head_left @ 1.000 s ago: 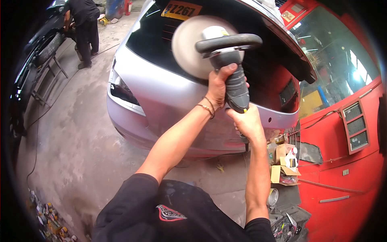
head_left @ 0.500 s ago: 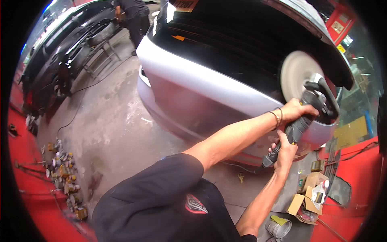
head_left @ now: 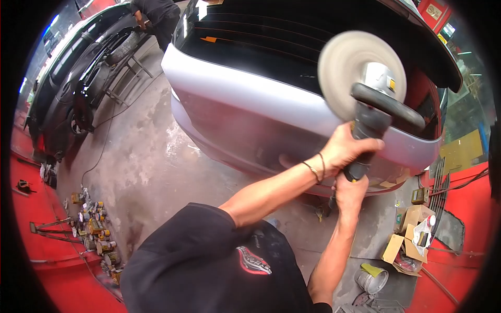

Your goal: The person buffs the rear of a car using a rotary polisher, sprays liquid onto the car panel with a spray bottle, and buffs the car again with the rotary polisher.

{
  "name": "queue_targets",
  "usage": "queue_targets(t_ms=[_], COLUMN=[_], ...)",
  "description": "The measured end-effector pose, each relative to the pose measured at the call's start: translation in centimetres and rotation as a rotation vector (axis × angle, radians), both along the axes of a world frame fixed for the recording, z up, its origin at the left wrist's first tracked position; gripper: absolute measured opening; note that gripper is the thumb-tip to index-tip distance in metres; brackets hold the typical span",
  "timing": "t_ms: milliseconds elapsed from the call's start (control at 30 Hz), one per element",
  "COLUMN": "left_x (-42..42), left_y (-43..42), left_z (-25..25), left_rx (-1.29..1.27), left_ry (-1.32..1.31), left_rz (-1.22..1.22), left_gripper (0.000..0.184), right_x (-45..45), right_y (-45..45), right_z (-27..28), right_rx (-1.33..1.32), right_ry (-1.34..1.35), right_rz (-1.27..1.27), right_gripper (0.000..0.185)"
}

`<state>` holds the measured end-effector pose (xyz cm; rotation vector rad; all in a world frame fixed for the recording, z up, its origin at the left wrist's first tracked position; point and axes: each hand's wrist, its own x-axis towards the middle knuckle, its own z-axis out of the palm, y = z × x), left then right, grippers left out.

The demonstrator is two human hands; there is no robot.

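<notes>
Both hands are wrapped round a black power polisher (head_left: 370, 117) with a large pale round pad (head_left: 342, 68). My left hand (head_left: 347, 146), with dark bands at the wrist, grips the body just behind the black loop handle. Lower down, my right hand (head_left: 349, 193) holds the rear end of the tool. The pad looks blurred and overlaps the dark rear window (head_left: 261, 41) and upper edge of the silver car's back (head_left: 235, 94); whether it touches the surface cannot be made out.
At the upper left a person (head_left: 156, 15) bends beside a dark car (head_left: 65, 83) and a metal stand (head_left: 128, 78). Cans (head_left: 96, 227) line the left wall. Open cardboard boxes (head_left: 407, 245) and a bucket (head_left: 371, 279) stand at the lower right. A cable (head_left: 104, 151) crosses the floor.
Over the last second the polisher has moved right along the car's back, then partway back left, with both hands on it throughout. The camera's view has shifted too.
</notes>
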<state>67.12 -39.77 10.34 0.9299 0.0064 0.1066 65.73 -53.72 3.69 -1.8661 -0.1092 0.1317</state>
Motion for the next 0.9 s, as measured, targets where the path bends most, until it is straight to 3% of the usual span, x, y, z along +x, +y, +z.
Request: queue_targets(t_ms=[200, 300, 433, 600, 733, 833, 900], left_x=[-1.8, -2.7, -4.8, -8.9, -12.1, -13.1, -12.8], left_y=[11.2, 16.8, 25.4, 32.4, 31.0, 24.3, 20.5], left_z=[-1.3, -2.2, -3.7, -4.6, -5.7, -4.3, -4.7], left_rx=[-0.098, -0.223, -0.335, -0.32, -0.382, -0.321, -0.384], left_ry=[-0.091, -0.135, -0.255, -0.172, -0.183, -0.07, -0.047], left_rz=[0.112, 0.2, 0.264, 0.555, 0.513, 0.612, 0.523], left_gripper=[0.039, 0.048, 0.08, 0.076, 0.072, 0.071, 0.072], right_x=[-1.7, -2.4, -2.3, -4.4, -6.6, -7.2, -7.3], right_y=[11.2, 16.9, 24.3, 30.7, 29.4, 24.8, 20.5], right_z=[3.4, 6.1, 7.2, 9.0, 8.7, 8.2, 8.8], right_rx=[-0.116, -0.349, -0.517, -0.593, -0.557, -0.568, -0.612], right_ry=[-0.127, -0.175, -0.272, -0.264, -0.23, -0.157, -0.109], right_rz=[0.131, 0.18, 0.386, 0.623, 0.671, 0.667, 0.652], right_gripper=[0.038, 0.037, 0.04, 0.032, 0.037, 0.042, 0.044])
